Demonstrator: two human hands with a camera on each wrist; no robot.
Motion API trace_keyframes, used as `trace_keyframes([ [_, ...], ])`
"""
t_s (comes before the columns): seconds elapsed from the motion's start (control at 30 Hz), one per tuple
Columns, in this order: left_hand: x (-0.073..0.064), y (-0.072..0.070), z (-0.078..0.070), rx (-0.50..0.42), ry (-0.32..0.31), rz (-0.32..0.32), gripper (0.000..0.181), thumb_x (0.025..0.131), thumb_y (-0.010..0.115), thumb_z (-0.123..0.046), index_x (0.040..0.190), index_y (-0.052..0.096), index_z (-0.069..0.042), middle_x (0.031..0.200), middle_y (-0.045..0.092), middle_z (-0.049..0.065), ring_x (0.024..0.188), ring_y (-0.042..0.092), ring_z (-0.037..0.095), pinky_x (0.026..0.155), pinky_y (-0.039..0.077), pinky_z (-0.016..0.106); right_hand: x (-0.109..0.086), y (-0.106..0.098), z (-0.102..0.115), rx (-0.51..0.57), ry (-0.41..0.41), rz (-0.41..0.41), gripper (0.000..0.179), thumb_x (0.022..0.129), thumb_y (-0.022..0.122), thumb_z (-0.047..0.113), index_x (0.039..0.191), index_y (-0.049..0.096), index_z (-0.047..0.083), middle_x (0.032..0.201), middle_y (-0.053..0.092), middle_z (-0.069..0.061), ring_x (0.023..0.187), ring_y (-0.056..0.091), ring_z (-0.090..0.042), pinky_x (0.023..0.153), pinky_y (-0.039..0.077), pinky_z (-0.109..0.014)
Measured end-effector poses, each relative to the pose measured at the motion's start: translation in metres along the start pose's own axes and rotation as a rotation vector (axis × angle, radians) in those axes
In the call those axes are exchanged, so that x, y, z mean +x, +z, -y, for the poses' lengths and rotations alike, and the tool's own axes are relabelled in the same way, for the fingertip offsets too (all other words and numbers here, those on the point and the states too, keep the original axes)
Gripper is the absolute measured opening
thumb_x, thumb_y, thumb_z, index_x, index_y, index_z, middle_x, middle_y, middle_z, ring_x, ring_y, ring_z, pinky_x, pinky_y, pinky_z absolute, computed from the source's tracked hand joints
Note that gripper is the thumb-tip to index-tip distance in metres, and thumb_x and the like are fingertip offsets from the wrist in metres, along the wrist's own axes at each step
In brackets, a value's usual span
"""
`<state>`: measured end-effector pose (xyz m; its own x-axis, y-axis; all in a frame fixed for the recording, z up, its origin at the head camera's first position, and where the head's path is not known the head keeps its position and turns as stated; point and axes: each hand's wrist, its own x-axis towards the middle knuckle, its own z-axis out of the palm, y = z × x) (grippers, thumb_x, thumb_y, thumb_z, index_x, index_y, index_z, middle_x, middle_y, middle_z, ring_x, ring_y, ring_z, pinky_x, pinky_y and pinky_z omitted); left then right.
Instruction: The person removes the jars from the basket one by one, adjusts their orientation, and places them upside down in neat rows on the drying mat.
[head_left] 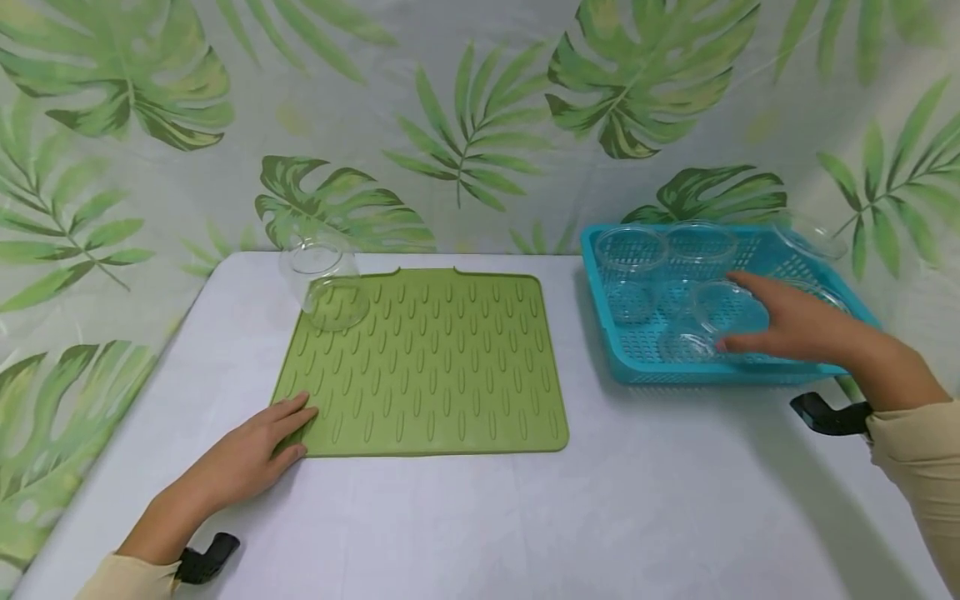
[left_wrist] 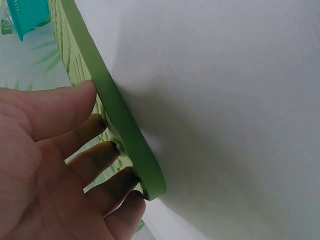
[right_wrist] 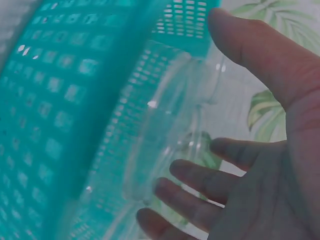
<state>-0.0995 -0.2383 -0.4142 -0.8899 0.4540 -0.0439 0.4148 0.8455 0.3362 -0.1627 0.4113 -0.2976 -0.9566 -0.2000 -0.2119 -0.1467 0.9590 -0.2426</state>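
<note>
My left hand (head_left: 251, 454) rests on the front left corner of a ribbed green mat (head_left: 427, 367), its fingers fairly straight on the surface; in the left wrist view the fingertips lie along the mat's edge (left_wrist: 122, 120). A clear drinking glass (head_left: 337, 292) stands at the mat's back left corner, narrower end up. Over a blue plastic basket (head_left: 720, 373), my right hand (head_left: 802, 325) spreads thumb and fingers apart beside a clear glass (head_left: 690, 333). In the right wrist view, a gap shows between the fingertips and the glass rim (right_wrist: 150, 130).
Several more clear glasses, including one at the basket's back left (head_left: 632, 275) and another at its back right corner (head_left: 810, 237), fill the basket. A white cloth (head_left: 487, 525) covers the table. Behind it hangs a leaf-patterned cloth (head_left: 480, 108).
</note>
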Motion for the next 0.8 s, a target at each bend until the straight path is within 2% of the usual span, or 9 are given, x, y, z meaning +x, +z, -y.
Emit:
trace_keyframes([
  [0.1,0.002,-0.001,0.0,0.0,-0.006,0.007,0.051,0.092,0.068,-0.016,0.139,0.055,0.001,0.152,0.043,0.025,0.136,0.045,0.048,0.105,0.044,0.061,0.0,0.004,-0.005,-0.002,-0.001,-0.006,0.11,0.083,0.079,0.041,0.156,0.011,-0.006,0.15,0.03,-0.04,0.132,0.034,-0.06,0.098,0.038,-0.076],
  [0.23,0.002,-0.001,-0.002,0.0,-0.016,0.02,0.051,0.092,0.068,-0.016,0.139,0.055,0.001,0.152,0.043,0.025,0.136,0.045,0.048,0.104,0.045,0.062,0.001,0.009,-0.008,-0.027,-0.018,-0.05,0.108,0.081,0.081,0.038,0.155,0.016,-0.007,0.148,0.035,-0.04,0.129,0.038,-0.06,0.096,0.04,-0.074],
  [0.5,0.003,-0.003,-0.002,0.003,-0.022,0.02,0.051,0.093,0.067,-0.016,0.139,0.054,0.002,0.152,0.043,0.025,0.136,0.044,0.048,0.104,0.044,0.062,0.001,0.015,-0.008,-0.008,-0.021,-0.169,0.097,0.081,0.082,0.031,0.152,0.027,-0.004,0.151,0.029,-0.039,0.135,0.027,-0.062,0.101,0.029,-0.079],
  [0.6,0.004,-0.002,-0.003,-0.001,-0.014,0.032,0.051,0.092,0.067,-0.015,0.139,0.054,0.002,0.151,0.043,0.027,0.135,0.045,0.049,0.104,0.045,0.062,0.001,0.017,-0.007,0.017,-0.01,-0.163,0.101,0.081,0.082,0.033,0.154,0.023,-0.004,0.153,0.025,-0.039,0.135,0.027,-0.061,0.099,0.032,-0.079],
  [0.8,0.002,-0.002,-0.004,0.002,-0.017,0.018,0.051,0.092,0.068,-0.015,0.138,0.055,0.003,0.151,0.043,0.027,0.134,0.046,0.049,0.103,0.045,0.061,0.006,0.02,-0.005,0.09,0.022,-0.09,0.116,0.082,0.081,0.038,0.158,0.004,-0.002,0.155,0.021,-0.039,0.133,0.032,-0.059,0.098,0.036,-0.076],
])
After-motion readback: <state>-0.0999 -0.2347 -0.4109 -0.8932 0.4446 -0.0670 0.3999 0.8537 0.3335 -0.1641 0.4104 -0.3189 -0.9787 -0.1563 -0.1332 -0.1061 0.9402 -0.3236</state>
